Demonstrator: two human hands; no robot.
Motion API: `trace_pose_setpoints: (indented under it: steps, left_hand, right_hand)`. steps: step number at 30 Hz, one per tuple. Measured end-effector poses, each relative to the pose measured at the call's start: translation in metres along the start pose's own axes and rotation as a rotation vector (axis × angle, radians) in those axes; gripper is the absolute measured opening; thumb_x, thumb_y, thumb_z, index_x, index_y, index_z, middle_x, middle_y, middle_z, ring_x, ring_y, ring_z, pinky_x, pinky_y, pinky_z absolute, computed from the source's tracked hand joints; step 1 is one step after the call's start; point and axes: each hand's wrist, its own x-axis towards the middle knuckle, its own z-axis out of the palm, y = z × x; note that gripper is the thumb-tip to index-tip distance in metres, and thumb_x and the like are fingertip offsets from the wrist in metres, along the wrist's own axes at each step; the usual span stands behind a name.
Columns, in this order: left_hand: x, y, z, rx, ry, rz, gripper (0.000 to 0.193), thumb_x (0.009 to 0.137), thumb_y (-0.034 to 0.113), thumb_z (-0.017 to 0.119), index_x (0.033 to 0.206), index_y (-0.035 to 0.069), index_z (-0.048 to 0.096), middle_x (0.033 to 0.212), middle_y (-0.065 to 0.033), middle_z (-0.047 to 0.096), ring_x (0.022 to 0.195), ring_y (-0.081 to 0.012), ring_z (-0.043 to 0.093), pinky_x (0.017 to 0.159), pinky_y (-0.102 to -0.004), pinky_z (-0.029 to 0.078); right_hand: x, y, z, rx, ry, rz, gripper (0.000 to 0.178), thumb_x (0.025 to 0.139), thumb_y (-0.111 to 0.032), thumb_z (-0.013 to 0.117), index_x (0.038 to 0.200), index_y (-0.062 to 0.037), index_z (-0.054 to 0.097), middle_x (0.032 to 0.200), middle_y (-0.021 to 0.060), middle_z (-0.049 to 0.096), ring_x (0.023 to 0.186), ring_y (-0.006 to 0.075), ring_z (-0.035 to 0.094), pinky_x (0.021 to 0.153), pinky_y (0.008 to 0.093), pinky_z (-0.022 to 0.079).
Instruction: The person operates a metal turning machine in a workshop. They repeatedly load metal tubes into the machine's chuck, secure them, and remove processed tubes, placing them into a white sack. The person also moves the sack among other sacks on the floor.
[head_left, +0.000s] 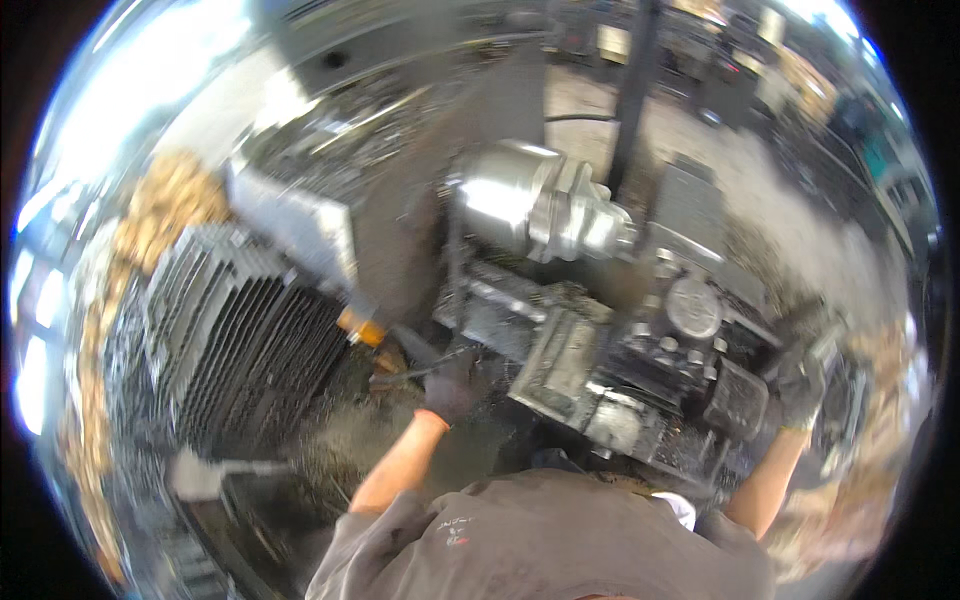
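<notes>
A stack of dark plates (240, 340) stands left of the lathe (655, 355). Between them shows an orange piece (365, 328), then the person's gloved left hand (455, 385), just off the lathe's near left side. A shiny metal cylinder (500, 195) sits at the lathe's far end. The gloved right hand (800, 390) is by the lathe's right side, near a pale metal piece (826, 345). Blur hides whether the hands grip anything.
</notes>
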Motion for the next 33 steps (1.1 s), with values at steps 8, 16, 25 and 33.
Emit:
trace_pose_setpoints:
  steps: [8, 16, 25, 33]
  left_hand:
    - [-0.575, -0.106, 0.111, -0.351, -0.442, -1.689, 0.056, 0.103, 0.047, 0.053, 0.143, 0.010, 0.065, 0.149, -0.0144, 0.062, 0.137, -0.0342, 0.059, 0.113, -0.0468, 0.047]
    - [-0.766, 0.008, 0.093, -0.453, 0.570, -2.196, 0.063, 0.095, 0.048, 0.057, 0.141, 0.006, 0.064, 0.144, -0.0231, 0.063, 0.135, -0.0423, 0.060, 0.112, -0.0490, 0.047]
    - [-0.690, 0.176, 0.312, -0.816, 0.230, -2.239, 0.053, 0.095, 0.044, 0.059, 0.133, 0.009, 0.070, 0.139, -0.0250, 0.065, 0.130, -0.0429, 0.062, 0.106, -0.0505, 0.053]
    - [-0.617, 0.226, 0.289, -0.793, 0.241, -2.294, 0.035, 0.089, 0.032, 0.067, 0.114, 0.010, 0.076, 0.118, -0.0211, 0.075, 0.106, -0.0383, 0.073, 0.093, -0.0495, 0.058]
  right_hand:
    - [-0.152, -0.180, 0.291, 0.089, -1.151, -0.465, 0.020, 0.079, -0.011, 0.077, 0.096, -0.0034, 0.071, 0.087, 0.0095, 0.071, 0.074, 0.0220, 0.067, 0.066, 0.0352, 0.055]
    - [-0.522, -0.244, 0.442, -0.115, -1.826, -0.866, 0.034, 0.077, -0.021, 0.085, 0.106, -0.0032, 0.079, 0.078, 0.0158, 0.075, 0.070, 0.0184, 0.073, 0.069, 0.0371, 0.058]
    - [-0.766, -0.243, 0.468, -0.010, -2.576, -0.914, 0.040, 0.080, -0.021, 0.081, 0.114, -0.0014, 0.078, 0.082, 0.0147, 0.075, 0.075, 0.0140, 0.069, 0.071, 0.0339, 0.056]
    - [-0.936, -0.287, 0.512, 0.143, -2.907, -0.924, 0.043, 0.081, -0.023, 0.082, 0.117, -0.0015, 0.078, 0.095, 0.0130, 0.080, 0.085, 0.0131, 0.072, 0.079, 0.0326, 0.057]
